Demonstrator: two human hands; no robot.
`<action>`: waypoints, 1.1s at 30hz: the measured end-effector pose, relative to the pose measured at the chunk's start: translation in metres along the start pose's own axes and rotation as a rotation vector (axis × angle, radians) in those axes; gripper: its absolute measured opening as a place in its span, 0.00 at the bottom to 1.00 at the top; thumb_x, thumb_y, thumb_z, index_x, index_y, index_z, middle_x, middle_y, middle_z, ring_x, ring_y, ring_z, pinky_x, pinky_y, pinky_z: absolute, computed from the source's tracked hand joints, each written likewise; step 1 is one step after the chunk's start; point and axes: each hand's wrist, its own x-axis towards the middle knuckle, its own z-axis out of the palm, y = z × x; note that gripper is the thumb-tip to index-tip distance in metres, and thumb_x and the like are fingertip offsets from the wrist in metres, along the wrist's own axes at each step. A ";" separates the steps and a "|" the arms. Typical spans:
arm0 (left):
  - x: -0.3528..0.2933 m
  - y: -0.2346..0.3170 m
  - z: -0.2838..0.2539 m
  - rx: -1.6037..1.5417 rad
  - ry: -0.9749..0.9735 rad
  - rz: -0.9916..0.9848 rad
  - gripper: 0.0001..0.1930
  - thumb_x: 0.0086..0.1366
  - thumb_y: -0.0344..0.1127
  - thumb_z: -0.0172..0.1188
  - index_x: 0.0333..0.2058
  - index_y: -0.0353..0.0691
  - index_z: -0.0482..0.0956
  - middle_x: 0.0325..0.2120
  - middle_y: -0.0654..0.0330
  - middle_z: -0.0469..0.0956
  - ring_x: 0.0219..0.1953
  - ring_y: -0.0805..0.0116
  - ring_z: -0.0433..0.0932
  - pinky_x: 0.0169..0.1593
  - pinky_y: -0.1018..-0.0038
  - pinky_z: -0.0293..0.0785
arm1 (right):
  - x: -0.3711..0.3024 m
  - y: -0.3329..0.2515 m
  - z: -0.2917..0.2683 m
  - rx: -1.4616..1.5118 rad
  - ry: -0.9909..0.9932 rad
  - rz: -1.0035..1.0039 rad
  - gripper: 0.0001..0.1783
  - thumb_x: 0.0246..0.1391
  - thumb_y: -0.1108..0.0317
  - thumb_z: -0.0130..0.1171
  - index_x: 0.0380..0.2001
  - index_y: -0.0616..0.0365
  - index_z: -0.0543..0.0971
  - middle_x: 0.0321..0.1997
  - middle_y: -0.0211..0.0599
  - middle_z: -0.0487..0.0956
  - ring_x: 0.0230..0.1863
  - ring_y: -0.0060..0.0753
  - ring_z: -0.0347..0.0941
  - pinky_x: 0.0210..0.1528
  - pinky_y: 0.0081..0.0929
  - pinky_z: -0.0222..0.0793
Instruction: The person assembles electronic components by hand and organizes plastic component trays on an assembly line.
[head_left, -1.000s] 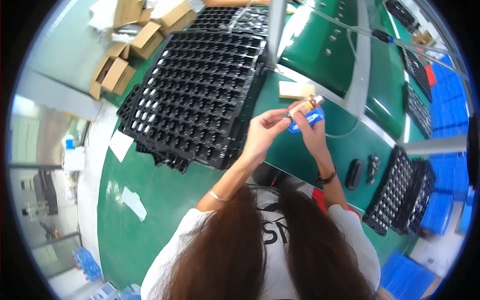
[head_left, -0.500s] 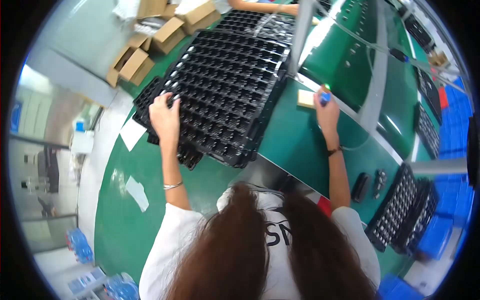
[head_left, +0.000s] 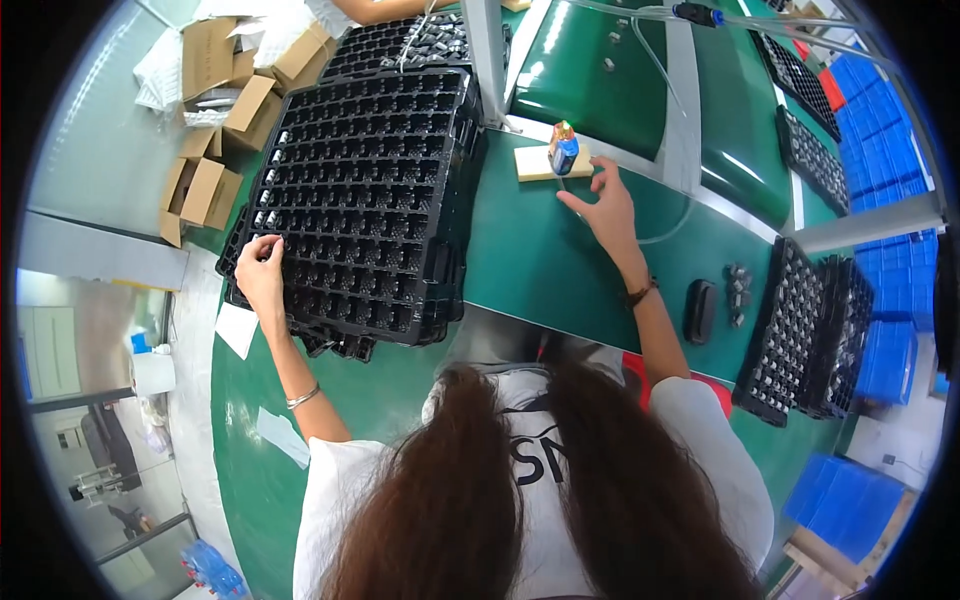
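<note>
A large black tray [head_left: 350,180] with rows of square pockets lies on my left, on top of a stack. Small silvery metal pieces [head_left: 272,175] fill pockets along its left edge. My left hand [head_left: 262,275] is at that edge below them, thumb and fingers pinched together; anything between the fingertips is too small to make out. To the right, my right hand [head_left: 610,215] hovers over the green tabletop [head_left: 530,245], thumb and fingers apart and holding nothing visible. Just beyond its fingers, a small blue device [head_left: 564,152] with a lit top stands on a pale yellow block [head_left: 533,163].
A black oblong case [head_left: 701,311] and loose metal pieces [head_left: 738,294] lie on the right. Filled black trays [head_left: 782,335] stand farther right. A metal post [head_left: 485,65] rises beside the tray stack. Green conveyor belts [head_left: 590,85] run behind. Another person's arm [head_left: 385,10] reaches in at the top.
My right hand has let go of the blue device and drawn back, its fingers opening. My left hand remains at the tray's left edge, now pinched. The whole view has shifted.
</note>
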 end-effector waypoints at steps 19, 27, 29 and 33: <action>-0.126 0.175 0.040 -1.578 -0.983 -0.520 0.10 0.63 0.32 0.53 0.42 0.38 0.67 0.42 0.51 0.73 0.43 0.66 0.74 0.47 0.78 0.72 | 0.035 -0.020 0.036 -0.029 0.041 -0.157 0.22 0.47 0.59 0.60 0.43 0.58 0.70 0.27 0.45 0.77 0.29 0.44 0.75 0.30 0.33 0.69; -0.146 0.209 0.061 -1.587 -1.195 -0.531 0.12 0.64 0.34 0.52 0.45 0.38 0.68 0.43 0.53 0.73 0.42 0.71 0.73 0.44 0.82 0.69 | 0.043 -0.014 0.034 -0.021 0.028 -0.115 0.20 0.46 0.60 0.59 0.40 0.58 0.70 0.28 0.48 0.76 0.29 0.50 0.73 0.30 0.38 0.68; -0.145 0.209 0.062 -1.583 -1.198 -0.549 0.12 0.64 0.35 0.53 0.44 0.38 0.68 0.43 0.53 0.73 0.42 0.71 0.73 0.44 0.82 0.68 | 0.043 -0.017 0.032 -0.039 -0.008 -0.079 0.19 0.46 0.61 0.58 0.40 0.58 0.70 0.28 0.47 0.76 0.30 0.51 0.73 0.31 0.39 0.68; -0.150 0.204 0.069 -1.545 -1.214 -0.567 0.12 0.63 0.35 0.53 0.44 0.38 0.68 0.44 0.53 0.73 0.42 0.72 0.72 0.44 0.82 0.67 | 0.042 -0.017 0.031 -0.006 0.024 -0.098 0.20 0.46 0.60 0.59 0.41 0.58 0.71 0.27 0.47 0.76 0.27 0.49 0.73 0.29 0.37 0.68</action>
